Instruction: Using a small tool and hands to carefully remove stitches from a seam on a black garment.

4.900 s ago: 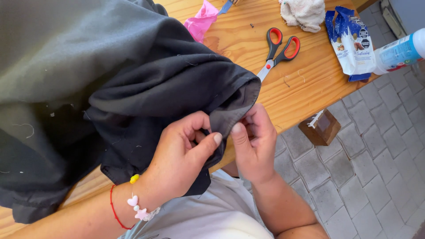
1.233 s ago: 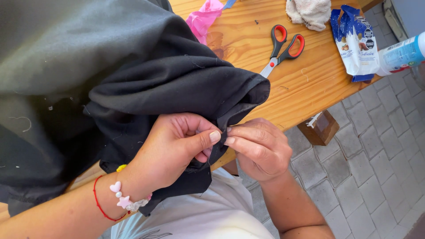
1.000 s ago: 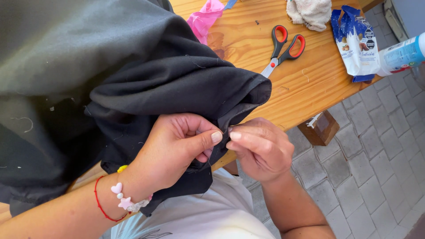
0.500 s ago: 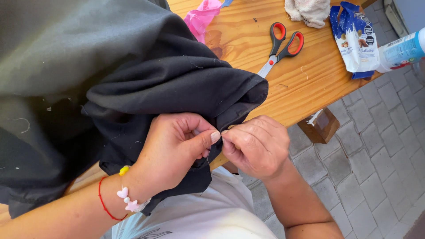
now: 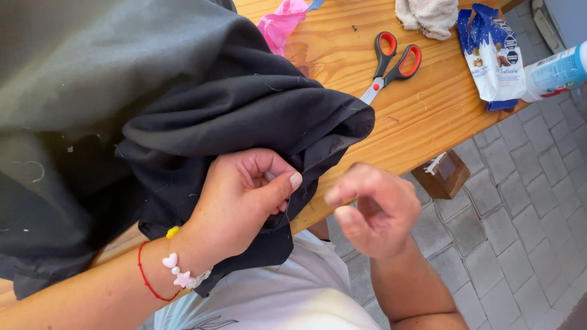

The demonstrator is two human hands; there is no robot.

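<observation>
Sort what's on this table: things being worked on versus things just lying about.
In hand:
black garment, pinched at its edge by the left hand
right hand, blurred, just off the fabric

Lying about:
scissors
pink cloth
white rag
blue packet
bottle

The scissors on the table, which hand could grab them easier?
Probably the right hand. It looks free, off the black cloth, on the same side as the scissors lying on the wooden table. The left hand is busy pinching the cloth's edge.
</observation>
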